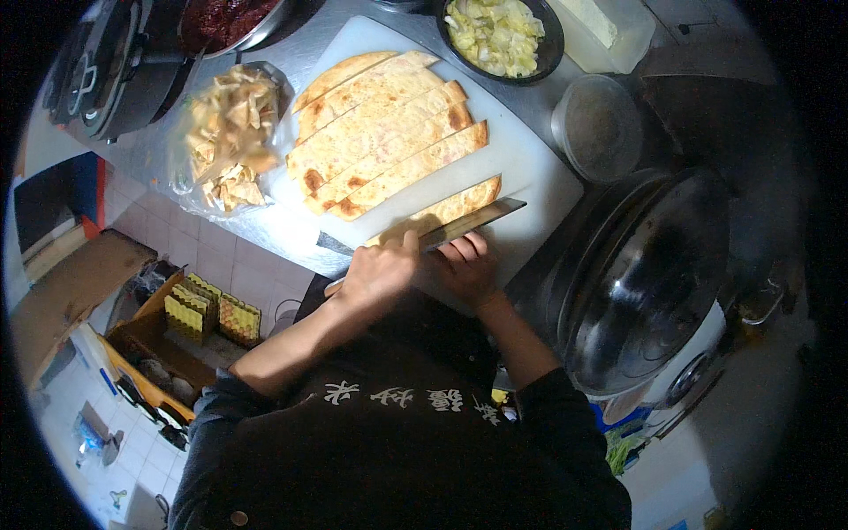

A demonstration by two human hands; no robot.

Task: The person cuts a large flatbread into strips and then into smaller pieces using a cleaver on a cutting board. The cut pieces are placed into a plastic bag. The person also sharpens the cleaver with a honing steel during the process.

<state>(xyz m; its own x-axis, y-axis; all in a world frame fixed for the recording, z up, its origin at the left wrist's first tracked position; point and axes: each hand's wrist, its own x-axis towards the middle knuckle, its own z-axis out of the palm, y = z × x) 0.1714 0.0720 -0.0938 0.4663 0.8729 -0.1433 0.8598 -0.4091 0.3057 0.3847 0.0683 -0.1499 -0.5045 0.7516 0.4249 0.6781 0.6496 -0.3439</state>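
A round browned flatbread [375,124], cut into several long strips, lies on a white cutting board [521,150]. One narrow strip [468,200] sits apart at the near side, partly hidden by a knife [481,221]. My left hand [380,265] is closed round the knife, its handle end showing by the wrist and its blade slanting up to the right. Close under the blade is my right hand [468,268], fingers bent and drawn together against the blade's near side; whatever they grip is hidden.
Left of the board is a clear plastic bag of cut bread pieces [231,132]. A bowl of red sauce [225,25], a black bowl of chopped cabbage [499,37] and a round clear-plastic tub [601,128] stand around it. A large dark wok [649,283] is at the right.
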